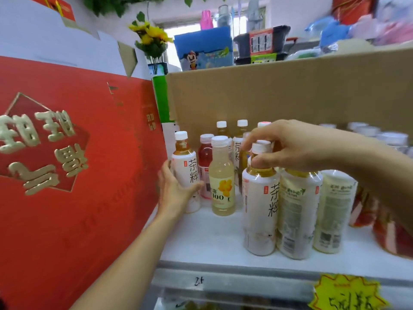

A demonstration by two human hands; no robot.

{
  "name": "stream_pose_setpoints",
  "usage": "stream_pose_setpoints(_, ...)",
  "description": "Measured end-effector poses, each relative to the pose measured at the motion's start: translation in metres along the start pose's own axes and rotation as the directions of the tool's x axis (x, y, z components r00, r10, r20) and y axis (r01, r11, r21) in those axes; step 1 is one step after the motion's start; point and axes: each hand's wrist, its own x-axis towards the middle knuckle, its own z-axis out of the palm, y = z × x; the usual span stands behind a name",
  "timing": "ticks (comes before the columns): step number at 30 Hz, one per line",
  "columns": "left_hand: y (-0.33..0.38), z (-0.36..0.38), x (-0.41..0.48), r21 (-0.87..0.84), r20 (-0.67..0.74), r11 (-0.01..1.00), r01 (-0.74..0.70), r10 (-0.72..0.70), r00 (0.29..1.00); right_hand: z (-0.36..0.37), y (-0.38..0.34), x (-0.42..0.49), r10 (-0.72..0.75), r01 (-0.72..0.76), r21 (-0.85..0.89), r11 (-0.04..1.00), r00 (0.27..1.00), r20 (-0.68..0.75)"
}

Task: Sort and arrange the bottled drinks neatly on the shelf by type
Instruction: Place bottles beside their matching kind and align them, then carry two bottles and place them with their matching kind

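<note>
White shelf (212, 240) | my left hand (176, 190) curls round the far-left tea bottle (186, 168) | my right hand (297, 146) grips the near tea bottle (260, 211) by its top | pale yellow bottle (222, 182) between.

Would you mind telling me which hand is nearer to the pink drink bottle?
Left. The left hand grips the left tea bottle right beside the pink drink bottle; the right hand pinches the cap of the front tea bottle, farther right.

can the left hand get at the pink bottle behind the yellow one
Probably not yet: the left hand grips a white-labelled tea bottle, and that and the pale yellow juice bottle stand in front of the pink drink bottle.
</note>
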Motion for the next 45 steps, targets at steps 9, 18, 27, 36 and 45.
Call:
stream_pose_setpoints(9, 0.1, 0.023, 0.005, -0.127, 0.222, 0.977, -0.171, 0.196, 0.955, 0.001, -0.002, 0.001, 0.037, -0.037, -0.008, 0.999, 0.998, -0.046)
stream_pose_setpoints(18, 0.089, 0.008, 0.002, -0.102, 0.323, 0.986, -0.129, 0.155, 0.934, 0.006, -0.005, 0.0, 0.051, -0.054, -0.104, 0.993, 0.998, -0.028)
stream_pose_setpoints(27, 0.074, -0.048, -0.023, -0.182, 0.254, 0.97, -0.162, 0.206, 0.945, 0.052, -0.041, -0.02, -0.177, 0.275, 0.055, 0.96, 0.748, -0.639)
stream_pose_setpoints(36, 0.1, -0.075, -0.031, -0.438, 0.222, 0.892, -0.113, 0.23, 0.947, 0.147, -0.065, -0.012, 0.186, 0.001, 0.636, 0.772, 0.956, -0.227)
stream_pose_setpoints(45, 0.126, -0.038, 0.04, -0.096, 0.29, 0.956, -0.276, 0.292, 0.911, 0.132, -0.055, -0.054, 0.332, 0.043, 0.703, 0.71, 0.86, -0.387)
